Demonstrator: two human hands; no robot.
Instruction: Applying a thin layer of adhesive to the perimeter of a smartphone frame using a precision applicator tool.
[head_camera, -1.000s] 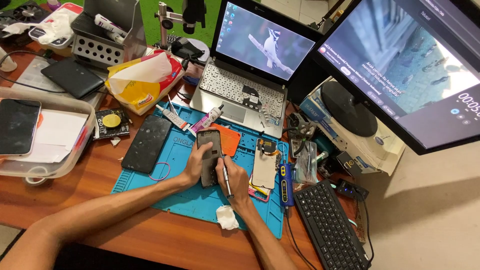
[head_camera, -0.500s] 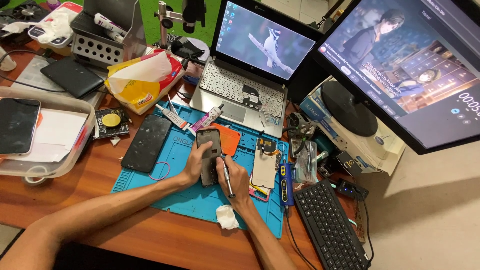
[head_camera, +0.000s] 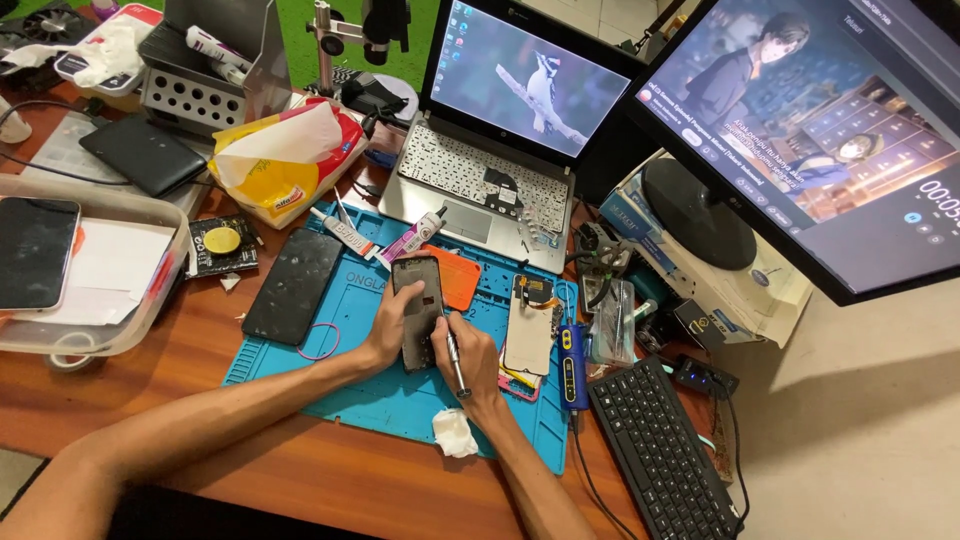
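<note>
Both hands unmoved — left hand (head_camera: 385, 330) grips the phone (head_camera: 419, 310), right hand (head_camera: 470, 360) grips the screwdriver (head_camera: 453, 355).

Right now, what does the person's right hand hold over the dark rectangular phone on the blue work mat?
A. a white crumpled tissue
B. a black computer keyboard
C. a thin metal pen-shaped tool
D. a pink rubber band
C: the right hand grips a thin metal pen-shaped tool beside the dark rectangular phone, which the left hand steadies on the blue work mat.
</note>
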